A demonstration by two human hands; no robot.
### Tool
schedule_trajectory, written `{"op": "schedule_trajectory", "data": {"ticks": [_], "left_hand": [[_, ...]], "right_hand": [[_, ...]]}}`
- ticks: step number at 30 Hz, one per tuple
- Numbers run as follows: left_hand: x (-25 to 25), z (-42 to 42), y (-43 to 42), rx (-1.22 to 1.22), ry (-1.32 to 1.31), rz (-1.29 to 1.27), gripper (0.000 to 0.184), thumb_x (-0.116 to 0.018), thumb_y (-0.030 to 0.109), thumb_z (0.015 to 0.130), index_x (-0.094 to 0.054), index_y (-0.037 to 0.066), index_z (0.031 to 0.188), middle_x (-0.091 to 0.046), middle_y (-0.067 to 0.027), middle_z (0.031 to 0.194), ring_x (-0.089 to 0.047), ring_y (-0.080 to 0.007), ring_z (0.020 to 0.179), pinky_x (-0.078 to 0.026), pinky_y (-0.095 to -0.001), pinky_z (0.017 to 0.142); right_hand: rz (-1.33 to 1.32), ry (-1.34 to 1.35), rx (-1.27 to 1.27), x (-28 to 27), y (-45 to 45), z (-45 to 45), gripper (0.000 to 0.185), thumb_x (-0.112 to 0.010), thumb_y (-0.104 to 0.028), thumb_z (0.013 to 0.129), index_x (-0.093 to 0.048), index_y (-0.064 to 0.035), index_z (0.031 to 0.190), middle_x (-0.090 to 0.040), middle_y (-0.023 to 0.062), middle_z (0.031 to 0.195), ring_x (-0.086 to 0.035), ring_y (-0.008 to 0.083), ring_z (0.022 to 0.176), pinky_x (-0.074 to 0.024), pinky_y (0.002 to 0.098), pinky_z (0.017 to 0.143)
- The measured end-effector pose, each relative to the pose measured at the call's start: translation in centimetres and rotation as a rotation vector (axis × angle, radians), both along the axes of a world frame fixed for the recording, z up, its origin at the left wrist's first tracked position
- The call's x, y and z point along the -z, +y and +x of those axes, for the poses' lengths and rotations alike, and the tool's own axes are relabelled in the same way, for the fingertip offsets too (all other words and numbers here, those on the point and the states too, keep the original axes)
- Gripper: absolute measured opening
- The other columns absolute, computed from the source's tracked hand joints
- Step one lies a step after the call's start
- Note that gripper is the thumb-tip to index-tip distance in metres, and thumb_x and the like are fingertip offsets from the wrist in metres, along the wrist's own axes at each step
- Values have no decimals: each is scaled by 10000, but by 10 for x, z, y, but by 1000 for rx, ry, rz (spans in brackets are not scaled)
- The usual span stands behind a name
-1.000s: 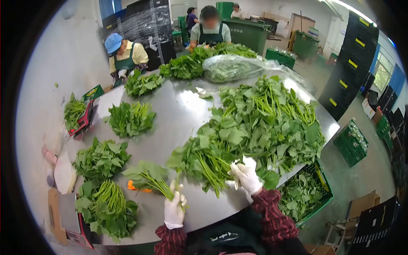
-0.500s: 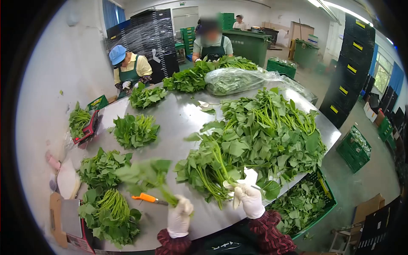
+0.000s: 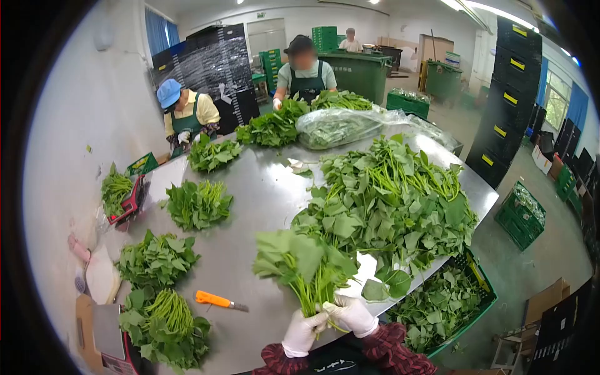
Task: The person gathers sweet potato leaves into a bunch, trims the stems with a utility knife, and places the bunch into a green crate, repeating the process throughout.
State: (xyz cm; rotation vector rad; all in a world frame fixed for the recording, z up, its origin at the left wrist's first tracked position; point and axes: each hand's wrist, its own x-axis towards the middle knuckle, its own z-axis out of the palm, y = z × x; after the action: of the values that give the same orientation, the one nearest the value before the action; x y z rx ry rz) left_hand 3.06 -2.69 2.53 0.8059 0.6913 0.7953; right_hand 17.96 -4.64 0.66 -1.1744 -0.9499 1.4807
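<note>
Both my gloved hands meet at the near edge of the metal table (image 3: 250, 256). My left hand (image 3: 301, 332) is closed round the lower stems of a bunch of leafy greens (image 3: 306, 262), leaves pointing away from me. Beside it, my right hand (image 3: 353, 314) has its fingers closed at the same stems, from the right. Just beyond lies a large heap of greens (image 3: 387, 206). To the left of my hands is an orange-handled knife (image 3: 215, 300). Several separate bunches (image 3: 165, 325) lie along the table's left side.
A green crate of leaves (image 3: 490, 294) stands below the table's right edge. A filled plastic bag (image 3: 340, 128) lies at the far side. Two co-workers (image 3: 306, 75) (image 3: 190, 112) work across the table. A red scale (image 3: 131, 200) is at the left; black crates (image 3: 506, 100) are stacked right.
My left hand has moved right with its greens to meet my right hand. The bunch now stands fuller between them, and the knife is fully uncovered.
</note>
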Motion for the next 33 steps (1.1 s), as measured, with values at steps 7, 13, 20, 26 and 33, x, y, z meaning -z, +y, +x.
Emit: {"op": "schedule_trajectory", "data": {"ticks": [7,13,20,26,33], "left_hand": [[11,12,-8,-163,-96,-149,101,-614,88,834,-549,23,792,-484,-3,660,-352,-72,506,-260,-221,463],[30,-15,12,-315,-286,-65,187,-576,252,880,-522,77,842,-516,-19,761,-338,-71,516,-263,-212,472],[5,-58,33,-530,-300,168,208,-491,292,929,-479,94,870,-524,-42,756,-493,-154,711,-400,-296,636],[3,-63,28,-493,-309,217,205,-462,304,940,-473,106,888,-438,-5,626,-461,-153,637,-402,-317,639],[10,-67,23,-508,-371,158,126,-502,212,929,-519,88,941,-300,43,544,-282,-82,482,-281,-256,488]], "right_hand": [[32,148,123,-18,-15,6,154,-631,-144,842,-567,-11,886,-563,7,631,-447,52,478,-311,171,432],[228,265,439,-35,-51,59,188,-627,-122,829,-492,6,796,-617,126,699,-597,167,505,-478,250,439],[-4,-1709,888,16,-65,187,358,-629,-334,841,-540,13,826,-556,81,602,-573,169,528,-441,300,476],[345,-1242,507,20,-19,71,279,-640,-306,819,-580,-47,735,-541,164,602,-545,320,525,-450,376,504],[505,-1417,92,51,41,-20,245,-568,-263,852,-510,-55,738,-546,145,628,-563,317,566,-433,421,506]]}}
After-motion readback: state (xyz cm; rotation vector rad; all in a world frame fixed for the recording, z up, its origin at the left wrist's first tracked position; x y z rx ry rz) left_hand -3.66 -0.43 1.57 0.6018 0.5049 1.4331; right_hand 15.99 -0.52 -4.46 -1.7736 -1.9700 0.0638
